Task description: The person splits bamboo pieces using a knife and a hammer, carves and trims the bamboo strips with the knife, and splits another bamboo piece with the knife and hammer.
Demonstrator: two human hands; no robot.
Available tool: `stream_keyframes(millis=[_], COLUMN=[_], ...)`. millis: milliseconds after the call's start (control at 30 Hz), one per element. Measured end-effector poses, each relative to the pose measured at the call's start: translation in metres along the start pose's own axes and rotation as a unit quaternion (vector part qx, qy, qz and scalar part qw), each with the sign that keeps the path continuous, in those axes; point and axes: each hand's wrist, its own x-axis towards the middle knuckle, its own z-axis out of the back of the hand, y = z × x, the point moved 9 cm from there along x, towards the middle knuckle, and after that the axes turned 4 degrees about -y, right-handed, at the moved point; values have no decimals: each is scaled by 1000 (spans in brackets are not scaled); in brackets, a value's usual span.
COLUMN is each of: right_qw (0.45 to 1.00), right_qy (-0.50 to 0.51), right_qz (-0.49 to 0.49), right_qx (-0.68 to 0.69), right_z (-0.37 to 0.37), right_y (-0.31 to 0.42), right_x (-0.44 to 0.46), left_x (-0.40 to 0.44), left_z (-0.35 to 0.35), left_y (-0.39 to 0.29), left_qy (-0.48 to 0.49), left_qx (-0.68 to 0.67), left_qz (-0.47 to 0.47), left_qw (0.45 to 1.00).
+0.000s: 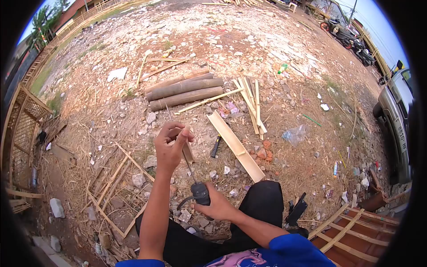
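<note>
My right hand (215,202) is wrapped round the black handle (201,192) of a long thin-bladed tool (190,170). The blade shows almost edge-on, so its exact kind is unclear. It slants up and away, passing behind my left hand (171,144). That hand is closed, thumb and fingertips pinched beside the blade; what lies between them is too small to make out. A brown strip (189,153) shows just right of my left wrist. Farther right, a split bamboo half (231,140) lies on the ground, with a black-handled tool (215,147) beside it.
Several bamboo poles (187,91) lie ahead, with bamboo strips (252,104) to their right. Broken bricks (263,153) sit by the split half. A slatted wooden frame (351,233) is at lower right, a lattice panel (22,129) at left. A vehicle (396,120) stands far right.
</note>
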Motion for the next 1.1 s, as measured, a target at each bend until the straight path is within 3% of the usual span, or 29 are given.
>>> stream_keyframes(millis=[33,67,100,133,167,200,267,367,400,467,533,600,667,733,800,900,933,1033,1100], right_qw=[997,985,990,936,776,730,727,785,829,948,987,984,971,953,957,915,912,970,992], right_qy=[49,132,134,11,-13,-76,-51,9,42,-15,-71,-106,-77,-121,-112,84,112,38,-61], right_qz=[-6,48,42,-35,11,69,68,46,32,13,107,-4,-19,-62,-14,-127,-120,-65,23], right_qx=[-54,-98,-20,350,631,676,681,617,557,319,92,141,224,269,266,374,376,232,105], right_z=[3,11,40,79,108,130,133,102,91,80,77,63,37,18,-6,-54,-53,-10,15], right_y=[4,8,5,16,42,50,68,77,79,59,44,31,25,13,-19,-53,-55,-8,-8], right_x=[7,25,55,79,101,129,163,173,165,152,144,121,95,59,37,15,21,4,3], left_x=[3,7,10,7,11,10,10,2,2,-4,-6,-4,-2,-3,3,-1,-2,-3,1], left_z=[8,18,24,32,37,37,36,23,19,15,15,16,8,2,-4,-18,-22,-19,-14], left_y=[3,14,15,21,21,21,17,19,16,16,14,17,14,12,11,12,10,12,15], left_qy=[-20,-6,-12,-31,-49,-41,-35,35,48,70,57,56,64,75,76,89,100,98,90], left_qx=[-5,27,20,7,-13,-1,19,16,19,18,20,26,-10,-11,-22,-7,19,60,53], left_qz=[26,27,26,47,52,62,70,61,54,54,66,52,81,114,69,51,57,73,62], left_qw=[999,999,999,998,997,997,997,997,997,996,996,997,995,991,994,995,993,991,993])
